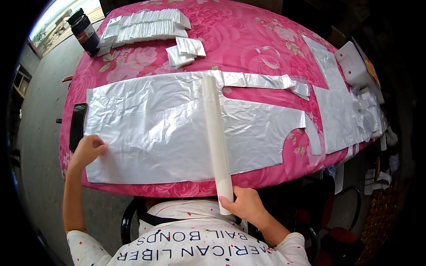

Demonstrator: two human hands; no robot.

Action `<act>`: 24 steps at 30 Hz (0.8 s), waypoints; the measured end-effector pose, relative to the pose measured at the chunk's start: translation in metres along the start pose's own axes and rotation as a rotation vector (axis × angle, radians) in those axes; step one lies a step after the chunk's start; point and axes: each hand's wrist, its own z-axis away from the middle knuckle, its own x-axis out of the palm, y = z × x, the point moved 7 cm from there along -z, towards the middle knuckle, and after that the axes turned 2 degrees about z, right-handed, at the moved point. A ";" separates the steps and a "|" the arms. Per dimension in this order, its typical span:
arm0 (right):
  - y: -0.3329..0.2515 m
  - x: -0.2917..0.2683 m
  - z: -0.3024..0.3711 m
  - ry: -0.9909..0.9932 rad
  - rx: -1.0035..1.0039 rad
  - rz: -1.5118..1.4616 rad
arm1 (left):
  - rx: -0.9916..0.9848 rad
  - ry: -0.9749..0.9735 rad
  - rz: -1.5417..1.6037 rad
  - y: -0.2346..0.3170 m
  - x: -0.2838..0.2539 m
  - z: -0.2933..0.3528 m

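Note:
A shiny white plastic sheet [146, 133] lies spread over the table, with curved cut-outs and strap-like ends on its right side. My left hand [89, 150] rests at the sheet's left edge, its fingers curled together; whether they pinch the plastic is hidden. Across the sheet, from front to back, lies a long whitish tube [215, 133]. Its near end sticks out past the table's front edge, and my right hand [244, 204] is closed around that end.
A pink flowered cloth [248, 31] covers the table. Folded white packets [151, 26] stand in rows at the back left, with a few loose ones [185, 51] nearby. A dark jar [84, 33], a phone [78, 126], more plastic sheets [337, 117] and a white container [353, 64] sit around the edges.

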 end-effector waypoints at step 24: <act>-0.041 -0.053 -0.118 -0.005 -0.269 0.229 | 0.887 0.323 -0.356 0.237 0.196 0.012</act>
